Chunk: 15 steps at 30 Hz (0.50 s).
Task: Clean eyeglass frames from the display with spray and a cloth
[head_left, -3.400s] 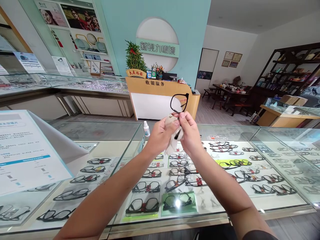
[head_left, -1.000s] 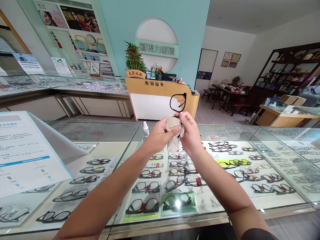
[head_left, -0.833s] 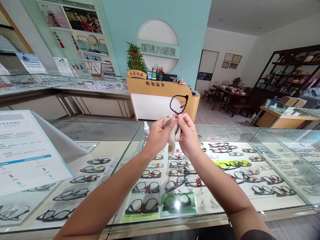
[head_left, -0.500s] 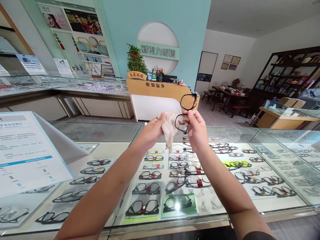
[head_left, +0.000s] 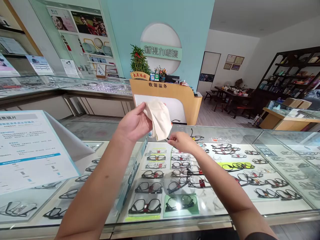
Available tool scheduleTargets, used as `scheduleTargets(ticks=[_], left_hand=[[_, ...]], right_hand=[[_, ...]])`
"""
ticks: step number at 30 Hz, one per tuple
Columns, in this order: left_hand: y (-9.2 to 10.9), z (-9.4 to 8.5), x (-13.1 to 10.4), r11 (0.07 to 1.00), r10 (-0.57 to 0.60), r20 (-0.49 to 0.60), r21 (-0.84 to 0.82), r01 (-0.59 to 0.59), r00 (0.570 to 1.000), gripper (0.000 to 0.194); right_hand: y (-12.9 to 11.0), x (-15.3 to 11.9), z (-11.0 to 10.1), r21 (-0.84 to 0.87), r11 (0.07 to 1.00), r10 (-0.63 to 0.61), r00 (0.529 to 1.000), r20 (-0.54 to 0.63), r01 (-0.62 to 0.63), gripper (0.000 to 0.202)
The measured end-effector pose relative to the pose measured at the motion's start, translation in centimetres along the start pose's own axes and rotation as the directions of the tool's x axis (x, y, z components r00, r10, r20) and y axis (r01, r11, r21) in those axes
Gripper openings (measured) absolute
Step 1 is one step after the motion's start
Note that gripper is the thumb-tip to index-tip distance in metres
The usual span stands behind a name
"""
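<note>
Above the glass display case, my left hand (head_left: 135, 124) grips a cream cloth (head_left: 160, 120), which hangs spread between the two hands. Just right of the cloth's lower corner, my right hand (head_left: 182, 141) pinches a thin dark part of the black eyeglasses (head_left: 169, 139). Most of these eyeglasses are hidden behind the cloth and the fingers. Both hands are held in the air over rows of frames.
The glass display case (head_left: 215, 213) spans the front, with several eyeglasses inside. A white printed sign (head_left: 30, 150) stands on it at left. Behind are a wooden counter (head_left: 196, 106) with a plant (head_left: 140, 60) and a dark table (head_left: 230, 91) at back right.
The cloth has opened out and now covers most of the eyeglasses. My right hand has moved down and left, and my left hand has shifted left and turned palm upward. The view has shifted slightly.
</note>
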<state>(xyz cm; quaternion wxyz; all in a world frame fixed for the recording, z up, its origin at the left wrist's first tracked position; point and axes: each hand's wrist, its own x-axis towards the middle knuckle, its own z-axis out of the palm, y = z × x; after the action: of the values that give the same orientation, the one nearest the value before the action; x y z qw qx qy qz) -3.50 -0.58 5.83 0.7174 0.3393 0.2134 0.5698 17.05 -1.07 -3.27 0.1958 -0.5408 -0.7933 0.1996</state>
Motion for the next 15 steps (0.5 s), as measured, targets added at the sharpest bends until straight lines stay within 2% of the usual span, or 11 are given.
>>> scheduleTargets(ticks=[5, 8, 12, 15], left_hand=[[-1.1, 0.4, -0.5, 0.992, -0.123, 0.096, -0.005, 0.124, 0.988, 0.058], [-1.8, 0.4, -0.4, 0.983, -0.182, 0.127, 0.059, 0.176, 0.975, 0.060], [-2.5, 0.3, -0.3, 0.974, -0.200, 0.185, 0.145, 0.174, 0.962, 0.070], [-2.7, 0.5, -0.6, 0.970, -0.212, 0.211, 0.162, 0.180, 0.954, 0.066]], right_hand=[[-0.2, 0.8, 2.1, -0.128, 0.991, 0.059, 0.996, 0.065, -0.050, 0.013], [-0.2, 0.7, 2.5, -0.176, 0.982, 0.082, 0.995, 0.064, -0.069, 0.024], [-0.1, 0.3, 2.6, -0.204, 0.978, 0.047, 0.996, 0.071, -0.032, 0.032], [0.3, 0.2, 2.9, -0.204, 0.979, -0.005, 0.997, 0.072, 0.019, 0.033]])
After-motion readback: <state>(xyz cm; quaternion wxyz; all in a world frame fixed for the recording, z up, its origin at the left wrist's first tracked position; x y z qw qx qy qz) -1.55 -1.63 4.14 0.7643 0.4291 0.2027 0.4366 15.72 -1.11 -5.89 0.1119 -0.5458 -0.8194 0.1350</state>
